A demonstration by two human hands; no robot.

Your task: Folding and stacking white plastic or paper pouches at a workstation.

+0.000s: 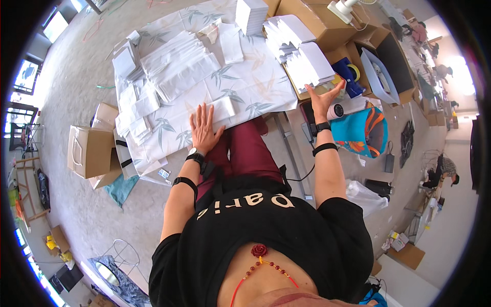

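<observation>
My left hand lies flat with its fingers stretched out on a white flat sleeve or strip near the table's front edge. To the right, my right hand is raised with thumb and fingers spread, and nothing shows in it. It is close to the near end of a carton holding white flat pieces in stacks. A spread pile of thin white sleeves covers the far left of the table. More white pieces lie nearer, along the left edge.
The table has a leaf-patterned cloth. A white stack stands at its back. Beyond my right hand are a blue box, a tape roll, a pale blue tub and a turquoise bag. Cartons sit left; another person is far right.
</observation>
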